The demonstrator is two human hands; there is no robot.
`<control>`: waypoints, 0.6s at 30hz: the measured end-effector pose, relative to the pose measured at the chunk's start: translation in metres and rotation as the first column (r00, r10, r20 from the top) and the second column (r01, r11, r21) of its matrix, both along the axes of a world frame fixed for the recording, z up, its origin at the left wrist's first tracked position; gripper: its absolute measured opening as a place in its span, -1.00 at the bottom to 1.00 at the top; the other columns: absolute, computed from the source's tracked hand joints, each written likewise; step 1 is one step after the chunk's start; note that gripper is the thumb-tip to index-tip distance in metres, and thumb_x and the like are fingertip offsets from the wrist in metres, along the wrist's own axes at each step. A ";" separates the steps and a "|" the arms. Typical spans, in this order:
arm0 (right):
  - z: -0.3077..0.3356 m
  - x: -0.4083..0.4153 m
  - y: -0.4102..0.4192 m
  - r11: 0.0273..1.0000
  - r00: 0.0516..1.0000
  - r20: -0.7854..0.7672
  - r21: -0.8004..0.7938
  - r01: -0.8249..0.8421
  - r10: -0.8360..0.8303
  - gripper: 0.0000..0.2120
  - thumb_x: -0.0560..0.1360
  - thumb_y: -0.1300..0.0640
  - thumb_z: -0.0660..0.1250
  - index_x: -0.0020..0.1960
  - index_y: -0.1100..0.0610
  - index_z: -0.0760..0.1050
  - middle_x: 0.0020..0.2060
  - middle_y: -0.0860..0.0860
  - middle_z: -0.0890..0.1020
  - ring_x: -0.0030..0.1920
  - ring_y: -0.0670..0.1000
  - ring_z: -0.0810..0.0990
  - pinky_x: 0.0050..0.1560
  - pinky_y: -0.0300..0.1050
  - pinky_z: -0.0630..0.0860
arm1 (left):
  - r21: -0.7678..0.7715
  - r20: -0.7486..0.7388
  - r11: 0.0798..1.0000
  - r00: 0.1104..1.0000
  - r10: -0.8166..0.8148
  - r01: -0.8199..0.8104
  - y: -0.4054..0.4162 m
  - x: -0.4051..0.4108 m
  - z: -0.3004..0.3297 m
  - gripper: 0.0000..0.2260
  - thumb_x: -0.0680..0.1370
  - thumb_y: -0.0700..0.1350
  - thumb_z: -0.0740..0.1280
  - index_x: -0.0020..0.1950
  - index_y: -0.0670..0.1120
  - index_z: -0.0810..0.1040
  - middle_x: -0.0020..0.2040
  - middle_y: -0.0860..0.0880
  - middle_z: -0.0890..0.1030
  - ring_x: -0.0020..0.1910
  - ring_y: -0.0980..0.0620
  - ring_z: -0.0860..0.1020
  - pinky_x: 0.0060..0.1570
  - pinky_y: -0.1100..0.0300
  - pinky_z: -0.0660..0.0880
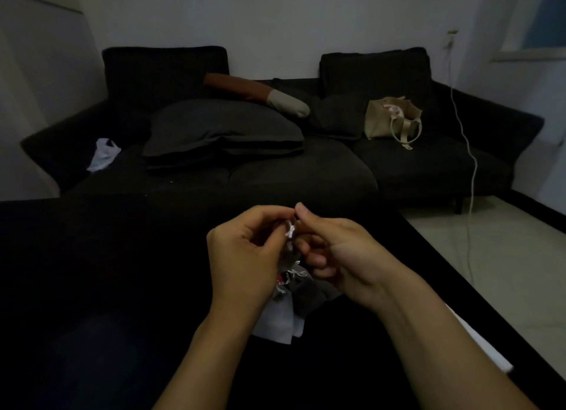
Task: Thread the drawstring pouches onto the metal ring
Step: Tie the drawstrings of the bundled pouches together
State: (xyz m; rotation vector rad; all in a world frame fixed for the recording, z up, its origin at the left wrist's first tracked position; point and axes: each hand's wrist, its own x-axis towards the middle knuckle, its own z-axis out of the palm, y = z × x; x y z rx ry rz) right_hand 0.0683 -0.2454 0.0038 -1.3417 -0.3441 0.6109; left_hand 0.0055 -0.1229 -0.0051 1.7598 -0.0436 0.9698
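Both hands meet over a black table [92, 271] in dim light. My left hand [245, 250] has its fingers curled and pinches a white knotted drawstring [290, 229] at its fingertips. My right hand [340, 253] pinches the same spot from the right with thumb and forefinger. Below the hands hangs a bunch of small drawstring pouches [288, 299], grey, dark and white, their lower ends lying on the table. The metal ring is hidden between the fingers; I cannot make it out.
A dark sofa [413, 164] stands behind the table with a large grey cushion [223, 133], a beige tote bag [392, 120] and a white cloth [102, 153]. A white cable [468, 176] hangs down to the light floor at the right.
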 end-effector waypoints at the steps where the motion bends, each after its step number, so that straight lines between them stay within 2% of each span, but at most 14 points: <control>1: -0.001 0.000 0.001 1.000 1.000 -0.006 0.015 0.009 -0.009 -0.70 0.54 -0.09 0.32 -0.04 0.16 0.55 -0.41 0.01 0.47 -0.50 -0.12 0.28 -0.57 -0.32 0.12 | -0.012 0.003 1.000 1.000 -0.006 0.006 -0.001 0.000 0.000 -0.83 0.47 -0.35 0.43 -0.10 -0.08 0.71 -0.23 0.04 0.71 -0.20 0.13 0.69 -0.17 0.24 0.61; 4: -0.002 0.000 0.006 0.993 0.995 -0.090 0.107 0.051 -0.042 -0.78 0.55 0.00 0.34 -0.07 0.17 0.52 -0.43 -0.01 0.44 -0.53 -0.15 0.25 -0.60 -0.35 0.11 | -0.051 -0.007 0.998 0.999 -0.032 0.032 -0.002 0.001 -0.001 -0.82 0.48 -0.33 0.43 -0.11 -0.06 0.70 -0.23 0.04 0.71 -0.21 0.13 0.69 -0.19 0.29 0.59; 8: -0.002 0.001 0.009 0.960 0.945 -0.327 0.259 0.112 -0.022 -0.86 0.46 0.10 0.39 -0.23 0.15 0.56 -0.48 -0.05 0.40 -0.59 -0.18 0.25 -0.64 -0.40 0.08 | -0.075 -0.027 0.996 0.998 -0.048 0.046 -0.003 0.002 -0.002 -0.84 0.48 -0.32 0.43 -0.09 -0.07 0.70 -0.20 0.05 0.72 -0.17 0.14 0.69 -0.15 0.30 0.59; 12: -0.004 0.004 0.010 0.936 0.932 -0.357 0.307 0.174 -0.056 -0.78 0.53 0.14 0.34 -0.23 0.19 0.64 -0.44 -0.02 0.44 -0.56 -0.18 0.32 -0.65 -0.42 0.18 | -0.220 -0.058 0.971 0.992 -0.109 0.094 -0.001 0.005 -0.004 -0.86 0.47 -0.32 0.44 -0.06 -0.11 0.70 -0.16 -0.01 0.73 -0.13 0.08 0.71 -0.15 0.29 0.59; 15: -0.003 0.007 0.007 0.934 0.964 -0.254 0.317 0.163 -0.082 -0.82 0.57 0.22 0.28 -0.07 0.28 0.63 -0.39 0.02 0.53 -0.49 -0.18 0.40 -0.57 -0.43 0.30 | -0.423 -0.079 0.897 0.981 -0.176 0.127 0.002 0.009 -0.004 -0.88 0.49 -0.28 0.41 -0.05 -0.11 0.69 -0.14 -0.08 0.74 -0.10 0.02 0.71 -0.11 0.24 0.61; 18: -0.001 0.008 -0.001 0.983 0.983 0.090 0.101 0.154 -0.163 -0.86 0.56 0.29 0.30 -0.04 0.32 0.63 -0.36 0.07 0.60 -0.46 -0.14 0.45 -0.49 -0.37 0.39 | -0.575 -0.101 0.805 0.963 -0.249 0.148 0.008 0.012 -0.005 -0.88 0.55 -0.20 0.34 -0.03 -0.12 0.67 -0.08 -0.12 0.73 -0.05 -0.02 0.70 -0.01 0.15 0.61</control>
